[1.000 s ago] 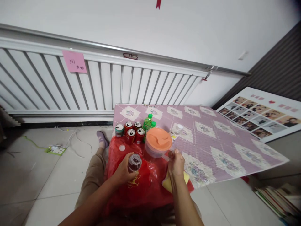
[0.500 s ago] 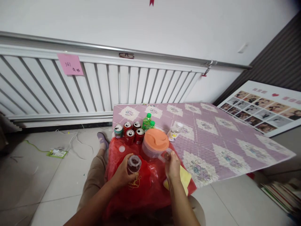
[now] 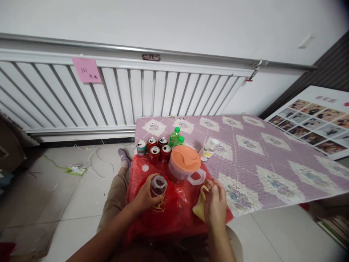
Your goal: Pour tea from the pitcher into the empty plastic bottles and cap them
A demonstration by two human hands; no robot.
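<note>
My left hand (image 3: 147,194) is wrapped round a clear plastic bottle (image 3: 158,185) standing uncapped, its mouth facing up; what is inside is hard to make out. A round white cap (image 3: 145,167) lies on the red plastic sheet (image 3: 180,209) just beyond. To the right stands a clear pitcher (image 3: 178,174) with an orange lid (image 3: 185,158), its handle (image 3: 198,177) pointing toward my right hand (image 3: 215,200). That hand is off the handle, fingers loosely bent and apart, beside a folded yellow cloth (image 3: 199,210). Part of the cloth is hidden behind it.
Several drink cans (image 3: 154,153) and green-capped bottles (image 3: 175,137) stand behind the pitcher. A white-capped bottle (image 3: 209,149) is on the quilted purple cloth (image 3: 245,160). A radiator (image 3: 152,94) runs along the wall; a power strip (image 3: 76,170) lies on the floor.
My right hand has let go of the pitcher's handle and moved right and down toward the yellow cloth. My left hand still holds the bottle. The view has shifted slightly.
</note>
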